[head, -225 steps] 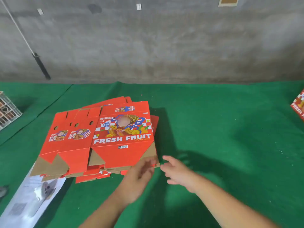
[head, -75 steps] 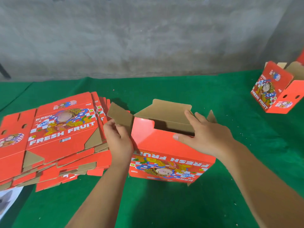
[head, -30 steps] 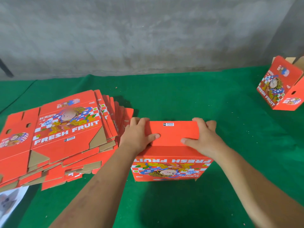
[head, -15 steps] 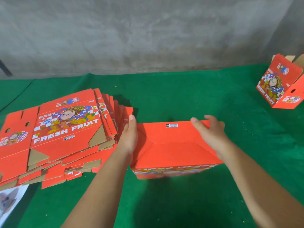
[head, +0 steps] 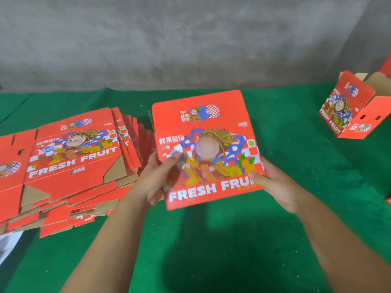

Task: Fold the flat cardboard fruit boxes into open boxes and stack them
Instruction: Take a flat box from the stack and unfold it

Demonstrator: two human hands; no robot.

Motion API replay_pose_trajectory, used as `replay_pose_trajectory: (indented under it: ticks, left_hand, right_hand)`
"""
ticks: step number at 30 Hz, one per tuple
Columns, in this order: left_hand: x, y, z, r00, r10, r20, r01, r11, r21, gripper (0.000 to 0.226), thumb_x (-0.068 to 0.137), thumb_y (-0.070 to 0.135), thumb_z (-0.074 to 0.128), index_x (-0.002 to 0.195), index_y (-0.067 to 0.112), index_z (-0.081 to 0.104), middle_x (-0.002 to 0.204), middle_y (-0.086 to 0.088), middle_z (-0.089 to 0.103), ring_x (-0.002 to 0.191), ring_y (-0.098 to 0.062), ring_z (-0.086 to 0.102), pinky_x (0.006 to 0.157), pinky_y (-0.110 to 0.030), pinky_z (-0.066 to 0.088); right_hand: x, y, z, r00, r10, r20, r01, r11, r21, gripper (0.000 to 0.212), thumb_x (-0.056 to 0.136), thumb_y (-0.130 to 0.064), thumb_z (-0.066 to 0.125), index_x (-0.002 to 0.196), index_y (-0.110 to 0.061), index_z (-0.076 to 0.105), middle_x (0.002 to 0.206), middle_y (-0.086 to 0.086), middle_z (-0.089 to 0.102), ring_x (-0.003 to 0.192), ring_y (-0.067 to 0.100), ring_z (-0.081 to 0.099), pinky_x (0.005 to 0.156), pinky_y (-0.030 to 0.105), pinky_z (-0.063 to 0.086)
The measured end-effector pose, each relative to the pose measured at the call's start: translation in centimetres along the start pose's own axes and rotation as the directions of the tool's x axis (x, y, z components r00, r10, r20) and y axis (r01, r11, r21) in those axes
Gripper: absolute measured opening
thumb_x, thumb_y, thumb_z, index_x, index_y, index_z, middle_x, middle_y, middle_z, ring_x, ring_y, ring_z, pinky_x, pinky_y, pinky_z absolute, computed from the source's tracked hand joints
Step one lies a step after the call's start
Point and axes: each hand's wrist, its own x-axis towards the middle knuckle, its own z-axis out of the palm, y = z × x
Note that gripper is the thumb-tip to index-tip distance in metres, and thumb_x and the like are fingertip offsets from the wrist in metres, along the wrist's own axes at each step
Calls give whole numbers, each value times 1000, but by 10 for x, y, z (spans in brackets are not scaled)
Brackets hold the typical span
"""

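I hold a red "FRESH FRUIT" box (head: 211, 127) above the green cloth with its printed front face turned up toward me. My left hand (head: 157, 178) grips its left edge, thumb on the print. My right hand (head: 273, 187) grips its lower right corner, thumb across the lettering. The box's far side and bottom are hidden behind the front panel. To the left lies a fanned pile of flat red boxes (head: 69, 157). One folded open box (head: 355, 111) stands at the far right, its top flaps up.
Green cloth (head: 211, 250) covers the work surface up to a grey concrete wall (head: 190, 39). A white printed sheet (head: 6, 244) pokes out under the flat pile at the left edge. A red corner of another box shows at the right edge.
Half a second ago the box stood with its folded red bottom up between my hands. It has since been turned over and lifted, so the printed front now faces me.
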Motion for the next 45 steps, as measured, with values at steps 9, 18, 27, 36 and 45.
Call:
replay_pose_trajectory:
  ticks: [9, 18, 27, 36, 45]
  left_hand:
    - [7, -29, 22, 993, 105, 58, -117, 946, 302, 56, 94, 8, 68, 123, 48, 44, 118, 21, 61, 78, 23, 63, 59, -2, 47]
    - [23, -28, 30, 950, 270, 160, -284, 524, 803, 31, 98, 49, 61, 125, 34, 56, 119, 4, 69, 117, -25, 65, 98, -37, 50]
    - [23, -20, 60, 926, 343, 161, -212, 118, 970, 40, 104, 50, 45, 97, 15, 63, 96, -12, 71, 92, -41, 67, 71, -41, 50]
    - [49, -22, 82, 858, 484, 170, -386, 392, 835, 21, 105, 37, 54, 117, 22, 64, 95, -11, 75, 87, -41, 68, 73, -45, 53]
    - [145, -19, 89, 966, 5, 260, -215, 581, 785, 81, 104, 31, 50, 161, 41, -6, 161, -7, 40, 139, -31, 51, 113, -39, 43]
  right_hand:
    - [24, 26, 60, 888, 81, -453, -119, 991, -55, 130, 83, -17, 80, 158, -31, -26, 161, 9, 26, 145, 21, 34, 117, 29, 24]
    - [25, 14, 61, 894, -404, -192, 131, 647, -751, 103, 88, -32, 71, 157, -56, -3, 134, -1, 41, 114, 30, 57, 87, 46, 56]
    - [35, 23, 117, 950, -275, -144, 7, 483, -876, 128, 86, -56, 71, 145, -47, -42, 123, 12, 55, 91, 42, 70, 71, 48, 54]
    - [113, 10, 86, 896, -383, -223, 45, 580, -813, 112, 93, -43, 66, 154, -44, -29, 151, 15, 25, 85, 44, 70, 66, 49, 54]
    - [218, -27, 70, 900, 347, -265, -319, 937, 144, 90, 99, -12, 59, 161, -36, -2, 152, 5, 51, 123, 28, 62, 97, 49, 58]
